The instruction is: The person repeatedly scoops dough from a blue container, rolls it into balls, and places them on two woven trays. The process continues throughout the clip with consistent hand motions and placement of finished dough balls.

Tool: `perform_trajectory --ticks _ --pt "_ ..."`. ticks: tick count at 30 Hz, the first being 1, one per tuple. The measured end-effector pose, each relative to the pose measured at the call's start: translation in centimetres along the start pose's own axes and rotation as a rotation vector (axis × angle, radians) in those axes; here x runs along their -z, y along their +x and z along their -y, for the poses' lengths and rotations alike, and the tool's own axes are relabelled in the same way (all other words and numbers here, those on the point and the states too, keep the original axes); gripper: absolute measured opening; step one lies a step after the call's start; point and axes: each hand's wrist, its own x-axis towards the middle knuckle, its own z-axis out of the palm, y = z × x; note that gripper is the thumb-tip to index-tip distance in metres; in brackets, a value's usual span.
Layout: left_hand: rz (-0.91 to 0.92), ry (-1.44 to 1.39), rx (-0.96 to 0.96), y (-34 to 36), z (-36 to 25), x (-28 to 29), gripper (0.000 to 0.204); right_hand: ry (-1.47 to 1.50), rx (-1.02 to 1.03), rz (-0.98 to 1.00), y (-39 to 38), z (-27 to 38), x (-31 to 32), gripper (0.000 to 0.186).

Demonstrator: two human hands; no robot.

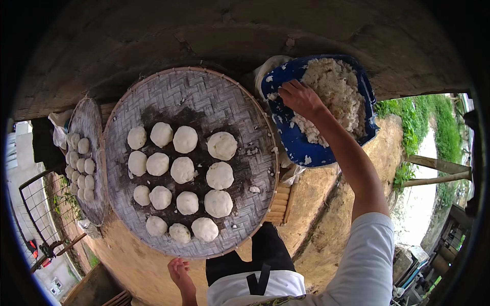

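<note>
My right hand (pixel 298 97) is inside a blue plastic basin (pixel 286 137), its fingers curled down at the left side of a heap of lumpy, off-white mixture (pixel 334 86); whatever they grip is hidden. Beside the basin, a large round woven bamboo tray (pixel 189 97) carries several rows of white dough balls (pixel 182 170) on its darkened middle, with small crumbs around them. My left hand (pixel 179 273) hangs just below the tray's lower edge, fingers loosely bent and apart, holding nothing visible.
A second woven tray (pixel 92 204) with several smaller balls stands at the left, near a wire grid fence (pixel 38 214). A concrete wall (pixel 229 30) runs across the top. Earthen ground (pixel 326 204) lies below, with wooden poles (pixel 439 178) and grass (pixel 444 127) at the right.
</note>
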Motion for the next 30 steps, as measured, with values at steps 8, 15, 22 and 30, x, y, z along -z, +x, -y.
perform_trajectory --ticks 8,15,22,30 --pt "0.046 0.021 -0.011 0.8 -1.2 1.0 0.024 0.291 -0.029 0.033 -3.1 -3.8 7.0 0.024" --pt "0.228 -0.022 -0.027 1.2 -2.0 -2.4 0.026 0.101 -0.317 0.055 -2.2 -2.2 8.1 0.033" --pt "0.25 0.015 -0.089 1.0 -3.0 -3.2 0.026 -0.101 -0.114 0.123 -0.2 2.0 0.9 0.038" --pt "0.207 -0.002 -0.08 1.6 -2.7 -2.1 0.024 0.279 -0.087 0.246 -1.7 -3.3 4.2 0.009"
